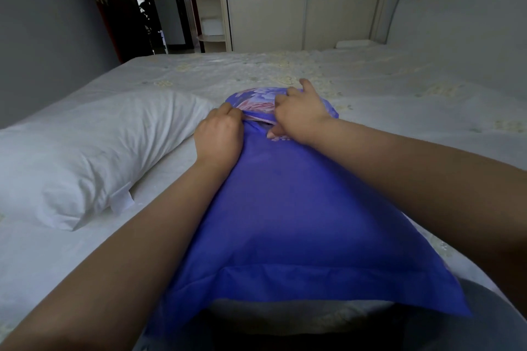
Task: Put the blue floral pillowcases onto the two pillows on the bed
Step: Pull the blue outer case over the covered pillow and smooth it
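We pinch the blue pillowcase [288,202] at its far end with left hand [219,134] and right hand [299,115]; it lies on the bed [370,85]. We should tuck evenly; bare pillow [85,151] waits beside.

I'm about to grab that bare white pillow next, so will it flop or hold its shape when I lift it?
Likely floppy: the white pillow looks soft, puffy and creased, sagging into the bed. Probably light for its bulk. Its fabric looks matte, so it shouldn't slip.
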Demonstrator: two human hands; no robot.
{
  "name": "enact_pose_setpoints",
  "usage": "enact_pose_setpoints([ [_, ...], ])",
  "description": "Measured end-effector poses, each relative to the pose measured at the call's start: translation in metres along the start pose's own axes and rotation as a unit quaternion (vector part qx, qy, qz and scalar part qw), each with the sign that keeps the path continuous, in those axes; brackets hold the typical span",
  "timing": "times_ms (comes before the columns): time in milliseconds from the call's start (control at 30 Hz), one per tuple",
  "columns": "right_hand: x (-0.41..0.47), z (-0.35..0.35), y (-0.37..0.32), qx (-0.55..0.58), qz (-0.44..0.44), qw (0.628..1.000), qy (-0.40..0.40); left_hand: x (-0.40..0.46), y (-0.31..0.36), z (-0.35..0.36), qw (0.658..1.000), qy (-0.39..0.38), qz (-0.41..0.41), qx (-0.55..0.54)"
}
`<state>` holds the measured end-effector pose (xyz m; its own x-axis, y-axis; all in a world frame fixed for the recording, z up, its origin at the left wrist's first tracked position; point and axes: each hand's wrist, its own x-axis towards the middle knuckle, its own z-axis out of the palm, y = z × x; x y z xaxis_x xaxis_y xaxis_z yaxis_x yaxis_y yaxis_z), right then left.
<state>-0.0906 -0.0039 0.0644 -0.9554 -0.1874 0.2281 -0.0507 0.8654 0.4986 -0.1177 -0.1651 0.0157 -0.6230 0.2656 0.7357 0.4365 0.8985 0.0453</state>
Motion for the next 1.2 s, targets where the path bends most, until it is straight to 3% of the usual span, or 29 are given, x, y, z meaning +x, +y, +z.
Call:
enact_pose_setpoints([
  [133,-0.025,0.029,0.001,0.03,-0.034,0.997,0.059,-0.004,0.001,0.0,1.0,0.003,-0.012,0.0],
  [300,-0.042,0.028,0.015,0.109,0.006,0.99,-0.087,-0.008,0.004,-0.003,1.0,-0.007,-0.003,-0.009],
  [367,-0.045,0.025,0.021,0.094,0.021,0.99,-0.104,-0.011,0.005,-0.003,1.0,-0.008,0.001,-0.002],
  [433,-0.045,0.026,0.02,0.088,0.034,0.992,-0.083,-0.015,0.005,-0.002,1.0,0.003,0.01,-0.004],
  [600,-0.042,0.04,0.017,0.141,0.083,0.984,0.064,-0.024,0.0,0.005,1.0,-0.013,0.009,-0.013],
  [767,-0.038,0.058,0.004,0.179,0.12,0.972,0.096,-0.034,-0.001,0.005,0.999,-0.026,0.019,-0.028],
  [900,-0.033,0.059,0.009,0.199,0.178,0.959,0.09,-0.029,-0.002,0.005,0.986,-0.065,-0.104,-0.117],
  [1000,-0.046,0.068,0.019,0.279,0.258,0.916,0.131,-0.033,-0.001,0.005,0.946,-0.046,-0.193,-0.256],
  [1100,-0.076,0.083,0.019,0.325,0.283,0.876,0.215,-0.049,0.0,0.006,0.965,-0.003,-0.121,-0.234],
  [1200,-0.109,0.109,0.025,0.346,0.345,0.849,0.2,-0.065,-0.005,0.01,0.984,0.017,-0.062,-0.166],
])
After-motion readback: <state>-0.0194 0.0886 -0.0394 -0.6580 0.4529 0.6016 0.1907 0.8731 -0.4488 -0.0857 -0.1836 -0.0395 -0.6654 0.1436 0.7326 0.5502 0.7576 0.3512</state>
